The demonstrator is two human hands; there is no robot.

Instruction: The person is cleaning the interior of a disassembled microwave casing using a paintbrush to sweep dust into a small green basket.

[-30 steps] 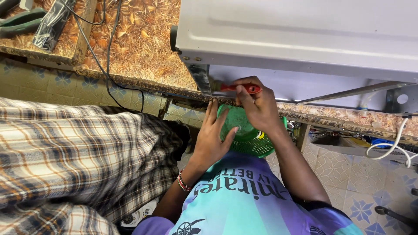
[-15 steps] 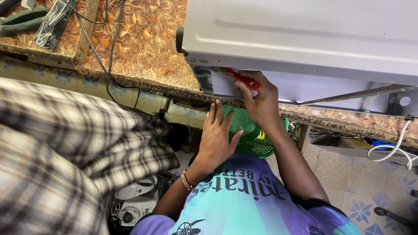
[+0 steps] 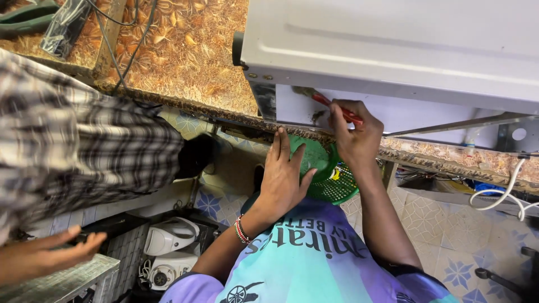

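Nearest, the left hand (image 3: 283,177) lies flat and spread, gripping nothing, against the speckled worktop edge (image 3: 236,115) above a green mesh basket (image 3: 331,177). Just beyond, the right hand (image 3: 353,134) pinches a red-handled brush (image 3: 325,101), its long axis slanting up-left to the white metal appliance (image 3: 393,50), smooth and boxy.

Appliance casing (image 3: 393,50): smooth, matt white metal
Countertop (image 3: 185,50): glossy mottled brown laminate
Basket (image 3: 331,179): green plastic mesh
Brush handle (image 3: 337,109): red, shiny plastic
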